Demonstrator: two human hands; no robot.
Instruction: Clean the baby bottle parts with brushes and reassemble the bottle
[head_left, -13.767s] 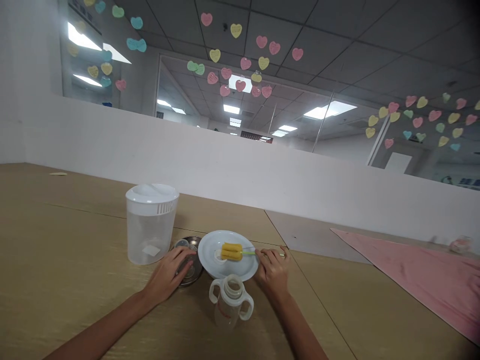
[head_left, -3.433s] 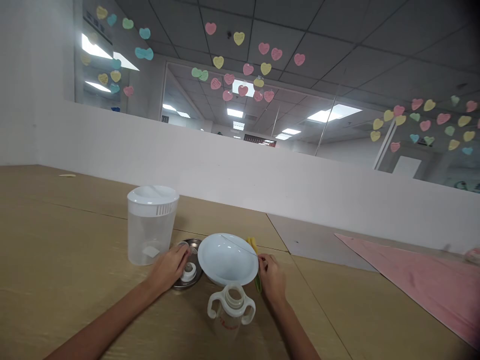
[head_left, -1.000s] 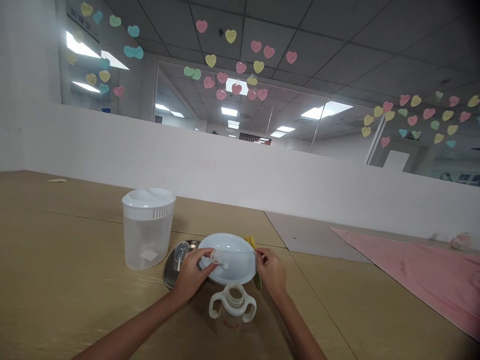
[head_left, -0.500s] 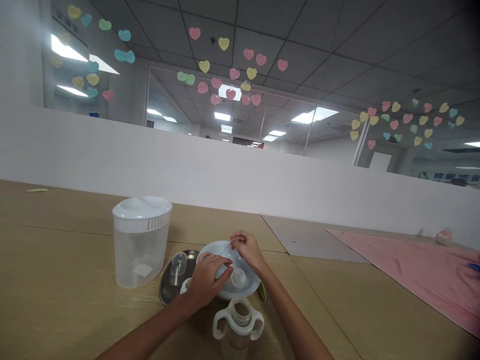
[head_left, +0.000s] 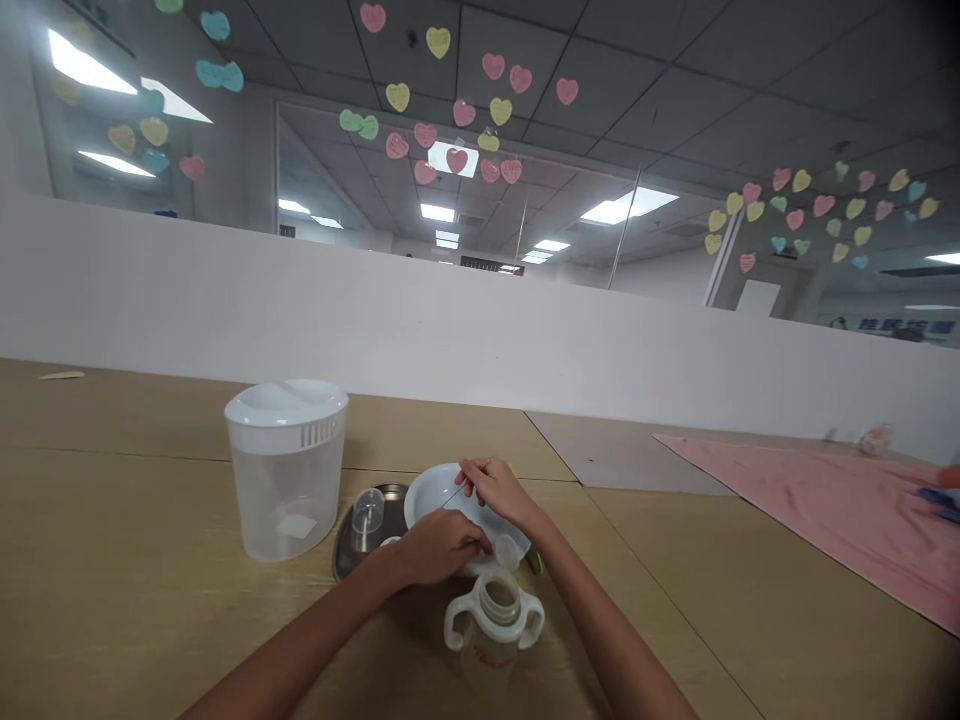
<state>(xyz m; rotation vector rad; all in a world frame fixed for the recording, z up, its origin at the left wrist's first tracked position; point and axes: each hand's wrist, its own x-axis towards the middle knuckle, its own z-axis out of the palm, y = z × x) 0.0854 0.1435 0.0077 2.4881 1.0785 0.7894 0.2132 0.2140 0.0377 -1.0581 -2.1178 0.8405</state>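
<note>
My right hand (head_left: 491, 487) is over the far side of a white bowl (head_left: 426, 490), its fingers pinched on a thin, wire-like strand (head_left: 452, 496) that slants down towards my left hand. My left hand (head_left: 442, 548) reaches across the bowl's near side with its fingers curled; what they hold, if anything, is hidden. Close to its fingertips is a small clear round piece (head_left: 507, 552); I cannot tell whether they touch. In front of the bowl stands an uncapped baby bottle (head_left: 495, 630) with two white handles and red print.
Left of the bowl, a metal tray (head_left: 346, 545) bears a clear dome cap (head_left: 368, 512). Behind it stands a translucent lidded container (head_left: 286, 480). Something green (head_left: 534, 560) lies by the bowl. A pink cloth (head_left: 810, 510) covers the right, with another person's hand (head_left: 949, 477) at the edge.
My left hand has moved right and its fingers have curled in, closer to the clear round piece. My right hand stays over the bowl with the strand. The whole view has shifted slightly.
</note>
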